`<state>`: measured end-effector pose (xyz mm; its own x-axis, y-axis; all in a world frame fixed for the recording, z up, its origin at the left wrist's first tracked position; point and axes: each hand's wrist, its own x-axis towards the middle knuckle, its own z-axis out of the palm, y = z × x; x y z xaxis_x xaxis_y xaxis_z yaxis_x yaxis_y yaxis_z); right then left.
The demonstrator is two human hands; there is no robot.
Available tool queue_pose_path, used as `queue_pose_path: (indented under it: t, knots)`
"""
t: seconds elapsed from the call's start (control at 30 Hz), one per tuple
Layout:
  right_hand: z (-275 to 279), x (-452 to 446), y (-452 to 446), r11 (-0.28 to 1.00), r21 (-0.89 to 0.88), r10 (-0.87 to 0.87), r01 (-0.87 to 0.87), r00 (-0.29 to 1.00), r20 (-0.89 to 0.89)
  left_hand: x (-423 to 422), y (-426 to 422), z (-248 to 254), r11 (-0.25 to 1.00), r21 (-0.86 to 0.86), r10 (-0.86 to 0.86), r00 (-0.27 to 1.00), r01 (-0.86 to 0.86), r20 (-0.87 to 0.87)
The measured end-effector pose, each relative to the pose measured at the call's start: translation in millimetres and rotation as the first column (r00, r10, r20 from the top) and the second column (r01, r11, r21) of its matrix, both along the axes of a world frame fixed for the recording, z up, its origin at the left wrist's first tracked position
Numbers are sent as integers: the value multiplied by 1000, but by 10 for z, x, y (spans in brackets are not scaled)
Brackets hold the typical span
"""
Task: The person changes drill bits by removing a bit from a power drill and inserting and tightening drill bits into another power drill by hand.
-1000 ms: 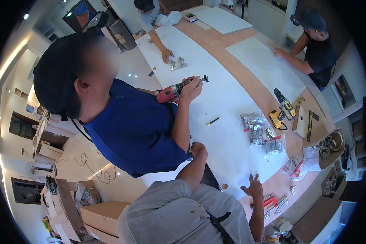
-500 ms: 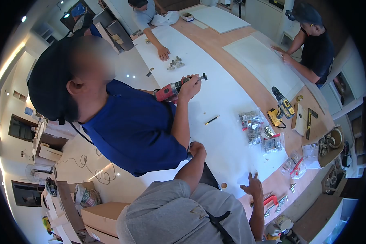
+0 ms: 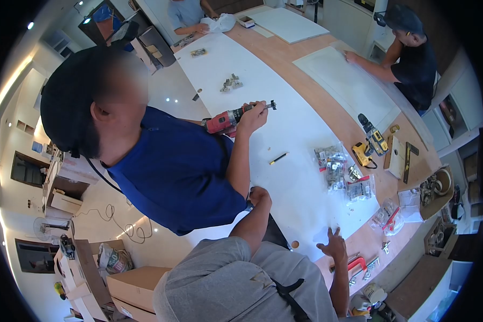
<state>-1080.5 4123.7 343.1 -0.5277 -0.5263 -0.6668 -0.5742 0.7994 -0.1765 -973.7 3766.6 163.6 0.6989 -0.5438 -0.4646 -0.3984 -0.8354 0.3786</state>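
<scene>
My right hand [image 3: 335, 245] rests on the near end of the long white panel [image 3: 290, 206], fingers spread and holding nothing. My left hand [image 3: 261, 197] is bent inward at the panel's edge, beside the elbow of a person in a blue shirt [image 3: 182, 172]. Its fingers are mostly hidden. A round hole [image 3: 295, 244] in the panel lies between my hands. The blue-shirted person holds a red drill [image 3: 222, 122] fitted with a wide cutting bit [image 3: 272, 105] above the panel. A pencil [image 3: 279, 158] and bags of metal hinges [image 3: 335, 172] lie beyond my hands.
A yellow drill [image 3: 371, 142], a try square [image 3: 409, 163] and a cardboard box [image 3: 444, 188] are to the right. Near my right forearm lies a red clamp [image 3: 358, 263]. Loose hinges [image 3: 231, 83] sit farther off. Two other people [image 3: 410, 64] [image 3: 188, 16] stand around the table.
The far person's hand has drawn back from the panel to the white bag. The right-hand person's arms have shifted away across their panel. The red drill has moved slightly right. My hands stay put.
</scene>
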Motion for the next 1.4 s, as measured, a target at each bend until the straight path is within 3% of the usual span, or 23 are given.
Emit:
queue_pose_path:
  t: [0.1,0.17,0.27,0.4,0.5,0.6,0.7,0.8,1.0,1.17,1.4]
  knots:
    - [-5,4,-2,1000,-2,1,-1,1000,-2,-12,2,34,1000,9,-15,1000,15,18]
    - [-7,-3,-4,1000,-2,1,-1,1000,1,-3,-66,-364,1000,-5,10,998,-9,69]
    - [-13,-3,-2,1000,-2,2,-2,1000,-1,9,-108,-478,999,54,3,998,-7,64]
    - [-54,-1,14,1000,-8,7,-7,1000,-14,54,-64,-154,988,127,-79,995,85,-53]
    - [-34,11,7,1000,-16,1,-2,1000,-21,73,-114,-585,998,53,-31,1000,32,-1]
    - [-31,15,13,1000,-19,-1,1,1000,-21,-2,7,206,996,0,90,987,-91,-129]
    - [-36,18,11,1000,-23,-8,7,1000,-22,13,-85,-10,988,25,152,985,-150,-83]
    - [-61,18,21,1000,-29,3,-4,1000,-30,50,-38,-88,998,28,-57,996,59,-69]
    - [-78,2,25,998,-35,-52,53,998,27,23,-13,21,995,-30,91,989,-95,-119]
    - [-55,3,21,998,-38,-56,57,998,27,23,-25,-81,996,-61,53,996,-57,-77]
    - [-72,2,19,998,-23,-52,53,998,29,-3,5,148,998,-47,39,996,-43,-83]
